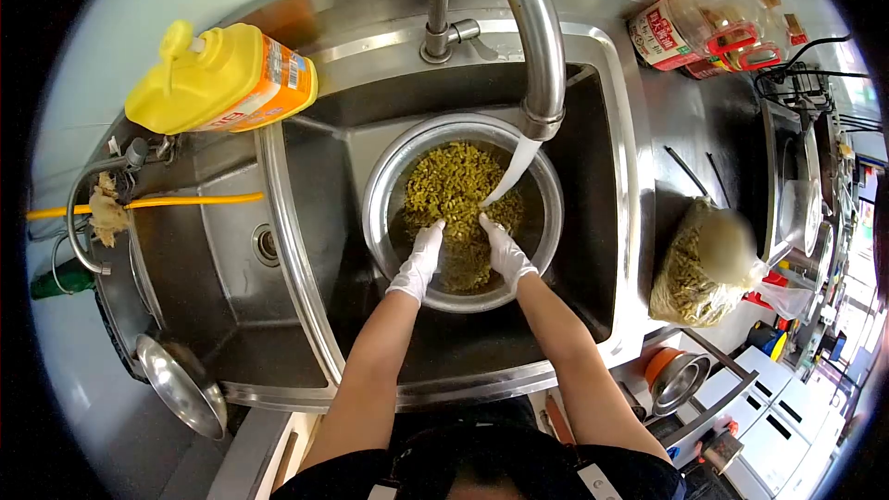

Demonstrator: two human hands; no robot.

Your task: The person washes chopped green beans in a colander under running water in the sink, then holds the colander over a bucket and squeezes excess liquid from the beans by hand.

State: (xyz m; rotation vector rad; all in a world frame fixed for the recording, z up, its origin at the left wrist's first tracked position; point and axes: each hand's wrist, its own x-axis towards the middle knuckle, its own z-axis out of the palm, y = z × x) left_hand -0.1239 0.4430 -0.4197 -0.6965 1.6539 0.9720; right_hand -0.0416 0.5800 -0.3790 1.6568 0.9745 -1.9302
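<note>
White gloves [419, 264] covering the left hand [424, 254] and right hand [503, 248], wrinkling at the wrists, short black sleeves [630, 472] ending above the elbows, pale strap pieces [597, 483] crossing black clothing [463, 444], round studs dotting the right one.

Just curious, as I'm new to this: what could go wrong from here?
The running water might overfill the metal bowl and carry some green pieces over its rim. It falls close to the right hand, so it could splash. Water may also seep into the gloves, which end at the wrists.
</note>
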